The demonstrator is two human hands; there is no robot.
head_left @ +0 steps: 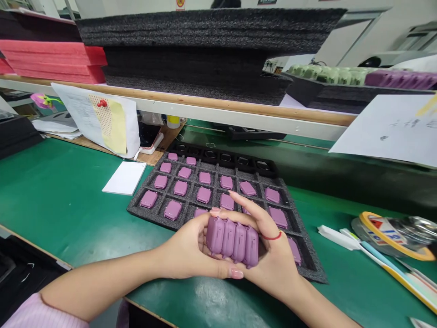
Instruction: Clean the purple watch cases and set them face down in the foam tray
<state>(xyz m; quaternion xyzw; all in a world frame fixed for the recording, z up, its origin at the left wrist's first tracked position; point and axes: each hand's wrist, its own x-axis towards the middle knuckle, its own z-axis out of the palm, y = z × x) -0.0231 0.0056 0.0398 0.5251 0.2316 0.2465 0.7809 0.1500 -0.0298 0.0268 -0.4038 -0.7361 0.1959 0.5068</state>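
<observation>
Both hands are closed around a row of four mauve plastic cases (pixel 232 241). The left hand (pixel 186 248) cups them from the near side, while the right hand (pixel 269 255), a red string bracelet (pixel 275 236) at its wrist, wraps around the far end, its fingers curving over the top. Partly under the hands and stretching beyond them lies a black foam tray (pixel 136 208), with more cases in its pockets, on a green bench mat (pixel 75 205) — a white card (pixel 124 177) sits beyond the left hand.
</observation>
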